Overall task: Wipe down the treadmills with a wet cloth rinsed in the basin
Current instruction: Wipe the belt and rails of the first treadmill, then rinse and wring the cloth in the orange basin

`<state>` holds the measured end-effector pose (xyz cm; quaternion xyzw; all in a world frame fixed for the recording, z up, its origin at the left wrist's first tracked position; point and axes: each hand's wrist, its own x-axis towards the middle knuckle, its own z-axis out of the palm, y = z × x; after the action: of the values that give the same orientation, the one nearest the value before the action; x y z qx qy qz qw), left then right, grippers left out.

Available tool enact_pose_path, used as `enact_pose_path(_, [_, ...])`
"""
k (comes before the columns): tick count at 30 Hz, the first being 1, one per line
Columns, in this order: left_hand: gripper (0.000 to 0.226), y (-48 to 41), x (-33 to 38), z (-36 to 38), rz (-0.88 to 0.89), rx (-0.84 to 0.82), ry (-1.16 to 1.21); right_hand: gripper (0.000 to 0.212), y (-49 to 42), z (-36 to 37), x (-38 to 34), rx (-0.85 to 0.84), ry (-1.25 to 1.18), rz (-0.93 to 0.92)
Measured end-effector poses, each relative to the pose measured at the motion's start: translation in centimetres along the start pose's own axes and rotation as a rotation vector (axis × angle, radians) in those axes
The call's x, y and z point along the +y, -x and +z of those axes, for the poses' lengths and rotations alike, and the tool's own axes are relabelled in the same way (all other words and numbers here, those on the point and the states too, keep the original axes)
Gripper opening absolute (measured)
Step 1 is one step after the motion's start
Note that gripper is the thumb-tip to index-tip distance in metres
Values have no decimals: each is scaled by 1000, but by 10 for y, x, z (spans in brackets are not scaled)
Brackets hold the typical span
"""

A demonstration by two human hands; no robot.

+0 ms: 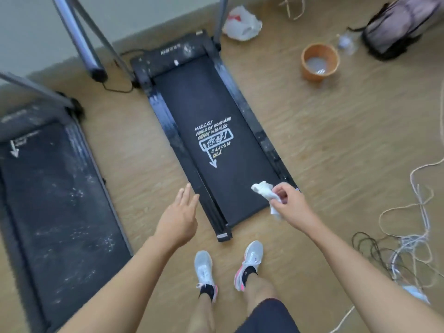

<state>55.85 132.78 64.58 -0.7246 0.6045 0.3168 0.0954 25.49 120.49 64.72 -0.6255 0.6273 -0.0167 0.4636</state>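
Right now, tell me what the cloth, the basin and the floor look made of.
Cloth: soft white fabric, crumpled and drooping from the right hand. Basin: probably plastic, smooth matte orange wall. Floor: wood-look planks with grain, possibly laminate.

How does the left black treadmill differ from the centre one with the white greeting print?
The left black treadmill has a greyish belt speckled with white marks; the centre treadmill has a darker, cleaner belt. The right hand holds the white cloth over the centre one; nothing touches the left one. Both lie flat on the floor.
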Motion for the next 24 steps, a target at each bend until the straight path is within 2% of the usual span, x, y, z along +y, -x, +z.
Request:
enact_pose_path(4, [75, 43, 50, -97, 169, 140, 86, 13, 71, -75, -65, 176, 18, -86])
enact_pose_path(7, [75, 71, 55, -124, 241, 271, 199, 12, 113, -106, -89, 294, 90, -111])
enact_pose_path(10, [82, 88, 44, -121, 240, 210, 234, 11, 150, -126, -89, 376, 133, -101])
enact_pose_path(13, [87, 83, 57, -118, 245, 145, 270, 8, 178, -144, -81, 465, 74, -65])
enact_pose_path(16, [82, 62, 105, -122, 325, 157, 264, 9, 199, -158, -66, 558, -8, -27])
enact_pose_path(20, [81, 27, 190, -122, 447, 113, 132, 12, 211, -175, -27, 671, -101, 83])
enact_pose_path(24, [78, -6, 249, -117, 467, 75, 88, 18, 202, -180, 34, 689, -143, 210])
